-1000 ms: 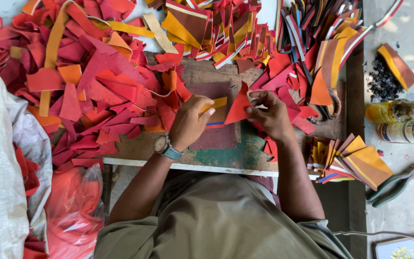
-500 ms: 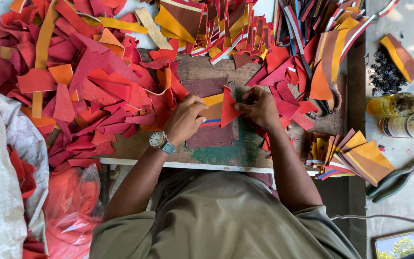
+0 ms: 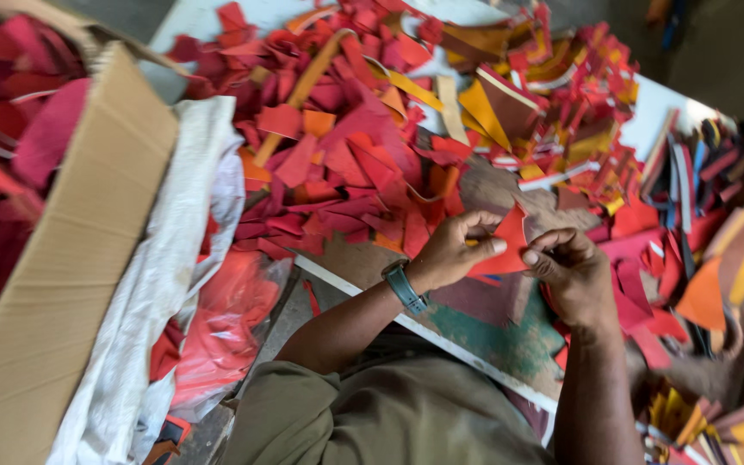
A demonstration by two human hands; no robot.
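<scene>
Both hands hold one red-orange leather scrap [image 3: 506,243] just above a worn wooden work board [image 3: 510,331]. My left hand [image 3: 455,251], with a teal wristwatch at the wrist, pinches the scrap's left side. My right hand [image 3: 572,274] pinches its right edge with thumb and fingers. A big heap of red, pink and orange leather offcuts [image 3: 346,164] lies just beyond my left hand.
A cardboard box [image 3: 62,258] full of red scraps stands at the left, beside a white sack [image 3: 174,284] and a red plastic bag [image 3: 226,327]. Yellow, brown and orange strips [image 3: 544,95] pile up at the back; dark straps and orange pieces [image 3: 716,241] lie to the right.
The camera has swung left and tilted, bringing the cardboard box into view. Both hands still hold the red scrap, now raised slightly off the board.
</scene>
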